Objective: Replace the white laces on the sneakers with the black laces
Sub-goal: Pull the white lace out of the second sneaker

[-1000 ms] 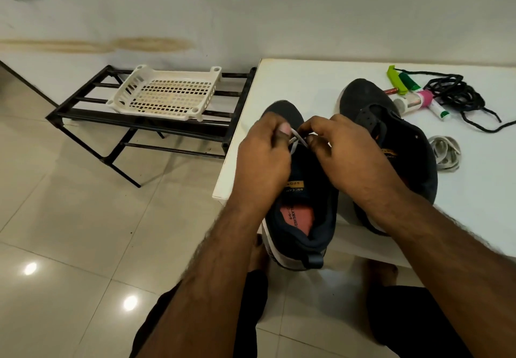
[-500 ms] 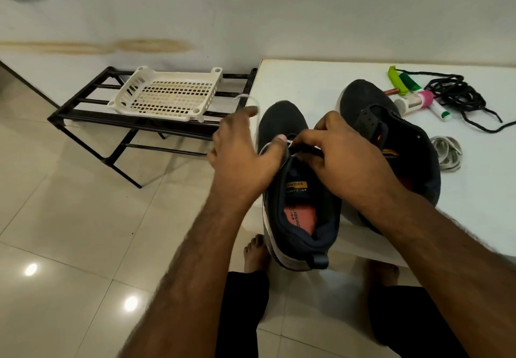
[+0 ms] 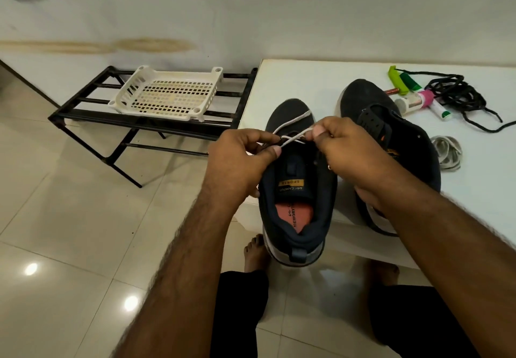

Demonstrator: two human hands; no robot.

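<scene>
Head view: two bare hands work on a dark sneaker (image 3: 298, 198) that sits at the front edge of a white table (image 3: 307, 84), its heel sticking out over the floor. The left hand (image 3: 240, 162) has its thumb and fingers curled and pinches a thin white lace (image 3: 293, 140) near the top of the shoe. The right hand (image 3: 349, 148) pinches the same lace from the other side, fingers bent tight around it. The lace runs between the two hands, and one loose end (image 3: 296, 120) lies over the toe of the shoe.

A second dark sneaker (image 3: 371, 101) stands just beside the first one, partly under the right arm. It has no lace that can be seen. A bunch of white lace (image 3: 446, 152) lies on the table just beside it. The black laces (image 3: 458, 95) lie in a tangle near the back of the table, well apart from the hands. Next to them are a green clip (image 3: 396, 80) and some small tubes (image 3: 418, 101).

On the left, a white plastic basket (image 3: 167, 95) sits on a black metal rack (image 3: 83, 112) standing on the tiled floor. Two bare feet show below the table.
</scene>
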